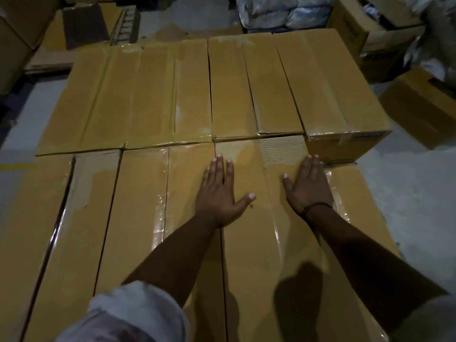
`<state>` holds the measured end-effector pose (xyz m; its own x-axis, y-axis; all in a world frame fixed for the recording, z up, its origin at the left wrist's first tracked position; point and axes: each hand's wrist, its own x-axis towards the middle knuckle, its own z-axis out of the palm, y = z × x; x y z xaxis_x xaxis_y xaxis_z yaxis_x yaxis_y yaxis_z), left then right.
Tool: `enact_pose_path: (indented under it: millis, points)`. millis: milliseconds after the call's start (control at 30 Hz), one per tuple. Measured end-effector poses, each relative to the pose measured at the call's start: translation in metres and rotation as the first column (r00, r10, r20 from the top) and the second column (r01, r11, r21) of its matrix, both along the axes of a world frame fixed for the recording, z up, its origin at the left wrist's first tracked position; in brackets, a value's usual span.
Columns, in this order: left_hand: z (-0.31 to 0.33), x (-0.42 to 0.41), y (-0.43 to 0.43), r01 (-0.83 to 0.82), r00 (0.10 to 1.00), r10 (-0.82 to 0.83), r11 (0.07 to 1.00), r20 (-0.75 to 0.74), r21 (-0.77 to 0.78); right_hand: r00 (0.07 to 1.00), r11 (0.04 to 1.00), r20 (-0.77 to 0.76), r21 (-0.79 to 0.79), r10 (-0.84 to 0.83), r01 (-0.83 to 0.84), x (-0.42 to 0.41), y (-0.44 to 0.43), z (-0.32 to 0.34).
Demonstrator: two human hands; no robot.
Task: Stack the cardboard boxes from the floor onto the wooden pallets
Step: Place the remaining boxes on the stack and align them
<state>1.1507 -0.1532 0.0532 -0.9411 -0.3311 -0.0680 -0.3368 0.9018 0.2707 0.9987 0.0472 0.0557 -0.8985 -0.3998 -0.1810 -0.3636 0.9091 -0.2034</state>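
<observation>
Head view looks down over a flat layer of long cardboard boxes (138, 218), laid side by side in 2 rows with their taped tops up. The near row runs toward the person; the far row (153, 95) butts against its far ends.

The person leans over the near row with both arms stretched forward. The left hand (218, 193) lies palm down, fingers straight and close together, thumb spread to the right. It sits across the dark gap (222, 267) between 2 neighbouring boxes, so it touches both tops. The right hand (308, 186) also lies palm down with fingers straight, its thumb spread toward the left hand, on the outer half of the box (249, 243) to the right of that gap. Neither hand grips anything; both lie flat on the cardboard.

Just beyond the right fingertips and a little to their left, a torn patch (282, 150) bares the ribbed corrugation. A dark cord (317, 208) circles the right wrist, and a rolled white sleeve (128, 314) covers the left upper arm.

The far-right box (345, 95) of the far row shows its end face, with a small label, just beside the right hand. On the grey floor (407, 193) to the right, another box (419, 109) sits loose and askew, well apart from the layer. Behind the far row stand an open carton (370, 33), plastic-wrapped bundles (283, 11) and flattened cardboard (49, 60).
</observation>
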Motion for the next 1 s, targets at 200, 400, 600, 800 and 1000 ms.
enact_pose_path:
  millis: [200,400,600,800,1000]
  points:
    - [-0.001,-0.046,-0.027,-0.003,1.000,0.002,0.999,-0.022,-0.053,0.949,0.938,-0.046,0.176,0.312,-0.299,-0.039,-0.031,0.008]
    - [-0.004,-0.051,-0.030,-0.054,0.997,0.050,0.996,-0.060,-0.066,0.932,0.957,-0.244,-0.044,0.268,-0.287,-0.078,-0.114,0.048]
    - [-0.005,-0.058,-0.033,-0.084,0.996,0.080,0.993,-0.042,-0.086,0.927,0.929,-0.085,0.090,0.366,-0.359,-0.055,-0.123,-0.004]
    - [-0.005,-0.062,-0.035,-0.103,0.994,0.098,0.988,-0.048,-0.115,0.920,0.922,-0.091,0.106,0.381,-0.372,-0.053,-0.123,-0.005]
    - [0.001,-0.064,-0.035,-0.144,0.990,0.142,0.984,-0.026,-0.105,0.887,0.886,-0.031,0.084,0.460,-0.456,-0.062,-0.111,0.019]
